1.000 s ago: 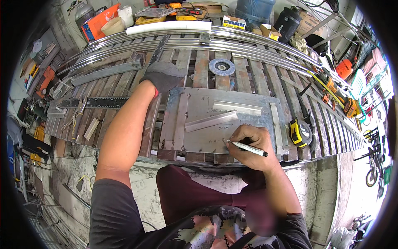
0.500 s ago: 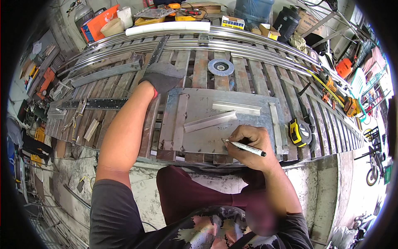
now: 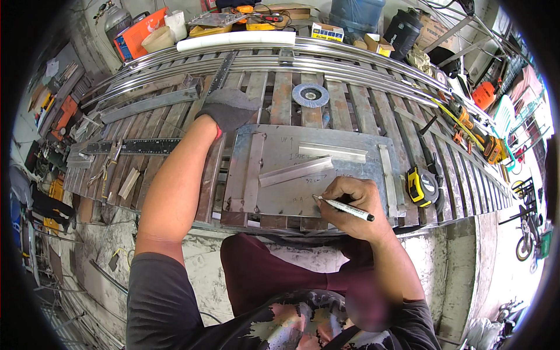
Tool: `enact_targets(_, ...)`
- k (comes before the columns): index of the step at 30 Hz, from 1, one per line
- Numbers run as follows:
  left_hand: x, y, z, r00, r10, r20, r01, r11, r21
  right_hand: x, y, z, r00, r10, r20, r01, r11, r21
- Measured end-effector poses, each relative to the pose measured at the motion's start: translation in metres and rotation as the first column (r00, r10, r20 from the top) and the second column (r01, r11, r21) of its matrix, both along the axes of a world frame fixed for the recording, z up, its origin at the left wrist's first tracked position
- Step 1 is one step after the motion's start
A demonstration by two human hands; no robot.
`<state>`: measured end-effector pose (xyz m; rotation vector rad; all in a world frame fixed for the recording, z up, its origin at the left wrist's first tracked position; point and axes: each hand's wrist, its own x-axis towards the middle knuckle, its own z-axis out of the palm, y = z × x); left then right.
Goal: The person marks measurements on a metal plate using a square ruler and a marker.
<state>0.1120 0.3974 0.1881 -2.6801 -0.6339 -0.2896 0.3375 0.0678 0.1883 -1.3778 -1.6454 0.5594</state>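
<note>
My bare right hand [image 3: 353, 204] is closed round a white marker [image 3: 348, 210] with a black end. Its tip is at the lower middle of a grey metal plate [image 3: 280, 201], among dark handwritten marks. Two short angle-section metal strips, an upper one [image 3: 333, 152] and a slanted one [image 3: 296, 171], lie on the plate just beyond that hand. My left hand [image 3: 230, 109], in a dark grey glove with a red cuff, rests on the slatted bench beyond the plate's upper left corner. Its fingers cannot be made out.
A flap disc [image 3: 310, 95] lies on the bench slats [image 3: 359, 114] beyond the plate. To the right are a yellow-black tape measure [image 3: 422, 186] and a cordless drill [image 3: 494, 150]. A black metal square [image 3: 140, 146] is at left. Long shiny tubes [image 3: 251, 62] span the back.
</note>
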Motion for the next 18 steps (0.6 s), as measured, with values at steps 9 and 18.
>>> enact_targets(9, -0.0006, 0.0022, -0.0010, 0.999, -0.025, 0.021, 0.024, 0.999, 0.029, -0.0005, 0.0006, 0.0019, 1.000, 0.005, 0.004, -0.005, 1.000, 0.013)
enact_targets(18, 0.0014, -0.0023, 0.0031, 1.000, 0.028, 0.005, -0.028, 1.000, -0.011, -0.0002, 0.0015, 0.0018, 1.000, 0.024, 0.006, -0.024, 0.999, 0.042)
